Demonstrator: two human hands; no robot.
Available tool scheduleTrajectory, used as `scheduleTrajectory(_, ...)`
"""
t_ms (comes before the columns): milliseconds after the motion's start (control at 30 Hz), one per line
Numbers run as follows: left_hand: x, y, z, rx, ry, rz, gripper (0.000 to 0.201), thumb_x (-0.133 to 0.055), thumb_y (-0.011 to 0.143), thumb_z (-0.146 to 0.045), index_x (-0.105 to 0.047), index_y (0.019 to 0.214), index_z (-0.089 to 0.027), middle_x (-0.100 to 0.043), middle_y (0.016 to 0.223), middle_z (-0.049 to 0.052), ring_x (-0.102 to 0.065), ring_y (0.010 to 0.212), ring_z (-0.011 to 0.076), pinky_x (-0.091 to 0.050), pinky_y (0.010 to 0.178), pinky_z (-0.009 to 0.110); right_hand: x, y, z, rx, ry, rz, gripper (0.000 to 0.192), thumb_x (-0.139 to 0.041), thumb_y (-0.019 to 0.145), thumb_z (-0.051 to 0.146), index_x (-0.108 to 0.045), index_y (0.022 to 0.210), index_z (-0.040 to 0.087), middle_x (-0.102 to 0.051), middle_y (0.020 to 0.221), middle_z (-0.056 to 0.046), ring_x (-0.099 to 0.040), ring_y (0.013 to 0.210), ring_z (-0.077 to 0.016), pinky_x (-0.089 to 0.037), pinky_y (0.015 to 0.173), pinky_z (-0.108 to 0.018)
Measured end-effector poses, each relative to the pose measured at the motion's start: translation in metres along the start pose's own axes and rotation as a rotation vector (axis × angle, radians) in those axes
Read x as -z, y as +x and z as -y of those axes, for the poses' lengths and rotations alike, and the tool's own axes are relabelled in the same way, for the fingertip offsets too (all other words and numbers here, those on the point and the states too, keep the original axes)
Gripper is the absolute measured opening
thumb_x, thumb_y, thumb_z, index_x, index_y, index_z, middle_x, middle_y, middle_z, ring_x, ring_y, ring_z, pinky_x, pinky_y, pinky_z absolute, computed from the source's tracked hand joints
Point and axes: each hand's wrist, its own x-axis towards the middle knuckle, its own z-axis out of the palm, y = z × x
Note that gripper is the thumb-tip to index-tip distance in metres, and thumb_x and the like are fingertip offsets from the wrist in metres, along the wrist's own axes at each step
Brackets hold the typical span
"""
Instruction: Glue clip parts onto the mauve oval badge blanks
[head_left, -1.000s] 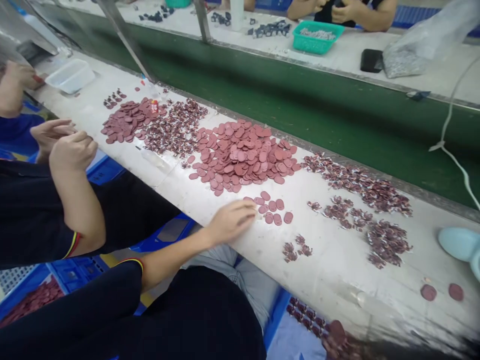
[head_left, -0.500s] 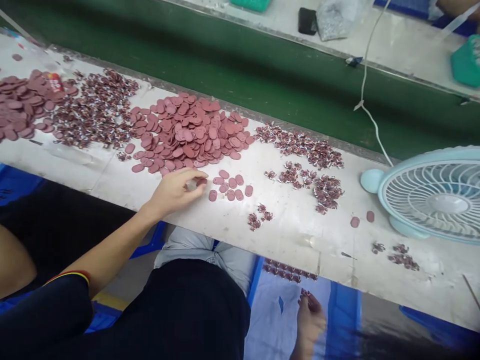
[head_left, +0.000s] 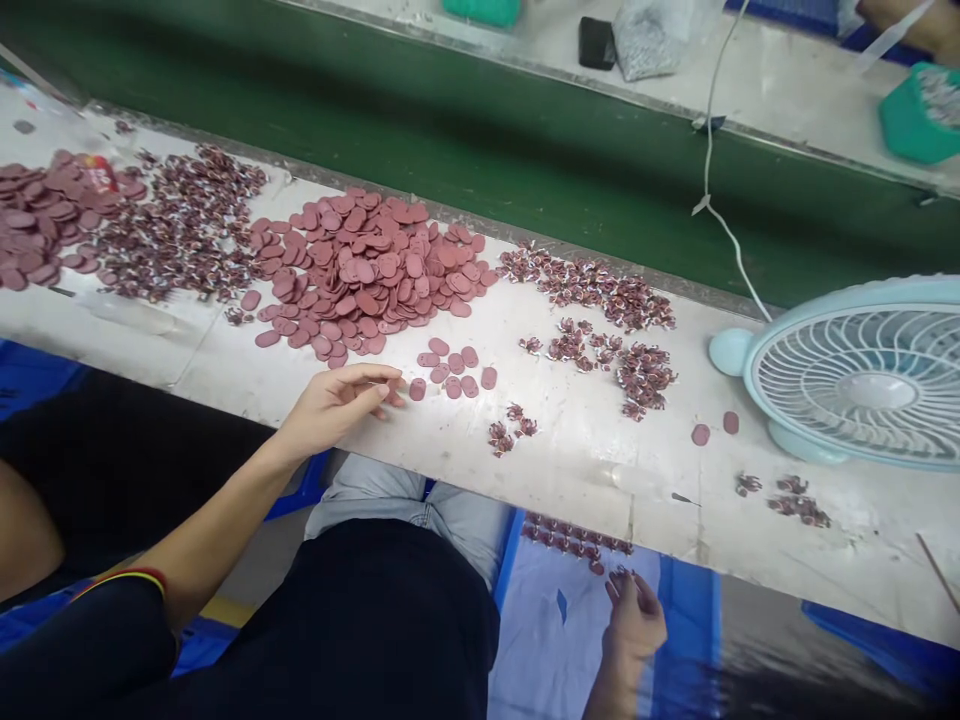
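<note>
My left hand lies on the white table with its fingers spread and nothing seen in them. Its fingertips are just left of a small group of maroon oval discs. Behind that group is a large pile of the same discs. My right hand is below the table's front edge, over a pale sheet in a blue bin. Its curled fingertips touch small maroon-and-white pieces lined up there. Whether it grips one is unclear.
Heaps of small patterned pieces lie right of the disc pile and others to its left. A light blue fan stands at the right, its cable crossing the green conveyor belt. Another person's arm is at the lower left.
My left hand has drawn back a little from the small group of discs and its pinched fingers have spread. My right hand has come up slightly toward the row of pieces.
</note>
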Motion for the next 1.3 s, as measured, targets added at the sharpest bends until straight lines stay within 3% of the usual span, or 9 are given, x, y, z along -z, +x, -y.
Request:
scheduleTrajectory(133, 0.000, -0.003, 0.010, -0.268, 0.406, -0.051, 0.028, -0.067, 0.100, -0.040, -0.079, 0.120, -0.026, -0.081, 0.120, 0.007, -0.078, 0.106, 0.0251, -0.066, 0.097, 0.043, 0.010, -0.038, 0.039, 0.090, 0.231, -0.091, 0.039, -0.076, 0.090, 0.041, -0.064, 0.120, 0.021, -0.072, 0.094, 0.001, -0.071, 0.078, -0.0142, -0.062, 0.063, -0.031)
scheduleTrajectory(267, -0.011, 0.002, 0.018, -0.505, 0.701, -0.010, 0.028, -0.058, 0.104, -0.030, -0.077, 0.124, -0.025, -0.080, 0.123, 0.005, -0.075, 0.113, 0.0230, -0.060, 0.104, 0.041, 0.007, -0.055, 0.092, 0.280, 0.274, -0.174, 0.046, -0.084, 0.079, 0.038, -0.064, 0.118, 0.025, -0.077, 0.092, 0.000, -0.073, 0.074, -0.0149, -0.060, 0.058, -0.027)
scheduleTrajectory(500, -0.022, 0.011, 0.032, -0.536, 0.796, -0.031, 0.029, -0.057, 0.104, -0.030, -0.077, 0.125, -0.025, -0.079, 0.125, 0.008, -0.072, 0.114, 0.0242, -0.059, 0.103, 0.042, -0.006, -0.034, 0.152, 0.444, 0.120, -0.165, 0.045, -0.083, 0.080, 0.049, -0.073, 0.114, 0.022, -0.082, 0.105, -0.005, -0.077, 0.090, -0.0178, -0.064, 0.081, -0.032)
scheduleTrajectory(600, -0.020, 0.009, 0.036, -0.518, 0.766, -0.005, 0.029, -0.057, 0.104, -0.030, -0.076, 0.125, -0.026, -0.078, 0.129, 0.008, -0.071, 0.118, 0.0247, -0.058, 0.106, 0.044, 0.011, -0.029, 0.132, 0.424, 0.035, -0.279, 0.049, -0.070, 0.090, 0.059, -0.070, 0.123, 0.023, -0.077, 0.098, -0.002, -0.071, 0.075, -0.0164, -0.062, 0.072, -0.037)
scheduleTrajectory(700, -0.019, 0.007, 0.038, -0.505, 0.735, -0.003, 0.028, -0.058, 0.103, -0.029, -0.076, 0.125, -0.027, -0.077, 0.130, 0.008, -0.070, 0.120, 0.0251, -0.056, 0.108, 0.045, 0.028, -0.023, 0.084, 0.346, -0.097, -0.343, 0.041, -0.061, 0.096, 0.056, -0.068, 0.116, 0.021, -0.065, 0.081, 0.004, -0.065, 0.070, -0.0148, -0.060, 0.072, -0.038)
scheduleTrajectory(800, -0.019, 0.007, 0.039, -0.513, 0.703, -0.018, 0.028, -0.062, 0.101, -0.028, -0.076, 0.125, -0.027, -0.076, 0.130, 0.008, -0.070, 0.120, 0.0254, -0.056, 0.107, 0.044, 0.031, -0.019, 0.029, 0.273, -0.302, -0.090, 0.029, -0.075, 0.090, 0.048, -0.071, 0.089, 0.020, -0.065, 0.074, 0.006, -0.063, 0.069, -0.0132, -0.058, 0.071, -0.034)
scheduleTrajectory(933, -0.017, 0.009, 0.038, -0.516, 0.662, -0.001, 0.029, -0.065, 0.099, -0.029, -0.076, 0.126, -0.028, -0.075, 0.131, 0.008, -0.069, 0.121, 0.0256, -0.055, 0.109, 0.043, 0.020, -0.012, -0.023, 0.286, -0.423, 0.214, 0.027, -0.075, 0.091, 0.045, -0.074, 0.100, 0.019, -0.069, 0.083, 0.003, -0.064, 0.069, -0.0126, -0.058, 0.064, -0.030)
scheduleTrajectory(1067, -0.014, 0.007, 0.033, -0.486, 0.618, 0.020, 0.030, -0.065, 0.100, -0.031, -0.075, 0.128, -0.026, -0.072, 0.134, 0.008, -0.068, 0.125, 0.0248, -0.053, 0.113, 0.043, 0.014, 0.003, -0.039, 0.317, -0.467, 0.294, 0.028, -0.073, 0.092, 0.043, -0.074, 0.108, 0.020, -0.066, 0.088, 0.002, -0.062, 0.069, -0.0119, -0.056, 0.059, -0.026)
scheduleTrajectory(1300, -0.006, 0.004, 0.024, -0.379, 0.573, 0.029, 0.033, -0.063, 0.100, -0.038, -0.075, 0.129, -0.027, -0.069, 0.139, 0.008, -0.067, 0.131, 0.0255, -0.052, 0.117, 0.042, 0.010, 0.021, -0.037, 0.298, -0.446, 0.325, 0.027, -0.076, 0.089, 0.045, -0.072, 0.097, 0.020, -0.062, 0.085, 0.004, -0.062, 0.069, -0.0115, -0.051, 0.052, -0.023)
